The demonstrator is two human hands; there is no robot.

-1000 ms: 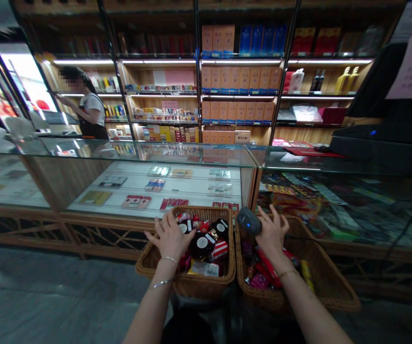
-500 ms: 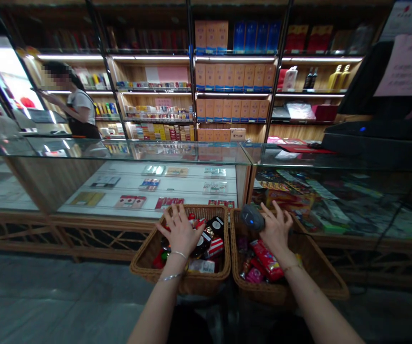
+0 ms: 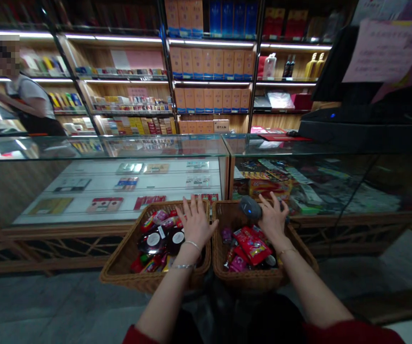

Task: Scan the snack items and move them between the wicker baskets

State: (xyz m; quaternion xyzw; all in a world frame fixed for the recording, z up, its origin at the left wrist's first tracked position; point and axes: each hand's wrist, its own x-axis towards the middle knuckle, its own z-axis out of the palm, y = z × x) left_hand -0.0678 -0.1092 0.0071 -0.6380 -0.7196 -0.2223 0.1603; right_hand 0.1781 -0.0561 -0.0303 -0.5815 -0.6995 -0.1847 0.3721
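Observation:
My left hand (image 3: 195,224) hovers over the right side of the left wicker basket (image 3: 114,267), fingers spread and palm down, holding nothing. Black round-labelled packages (image 3: 153,241) and colourful wrapped snacks (image 3: 159,217) lie in that basket beside and below the hand. My right hand (image 3: 273,222) is closed around a dark handheld barcode scanner (image 3: 250,208) with a small blue light, above the right wicker basket (image 3: 308,253). Inside this basket are a red snack packet (image 3: 251,244) and pink and purple wrapped items (image 3: 237,263). The scanner's handle is mostly hidden by my fingers.
Behind the baskets stands a glass display counter (image 3: 148,148) with flat packs inside. A dark monitor (image 3: 349,62) with a pink notice is at the right, and a cable (image 3: 361,184) hangs below. A person (image 3: 36,102) stands behind the counter at left, before stocked shelves.
The view has turned right. My left hand has shifted from the middle of the left basket toward its right side, uncovering the black packages. My right hand still grips the scanner over the right basket.

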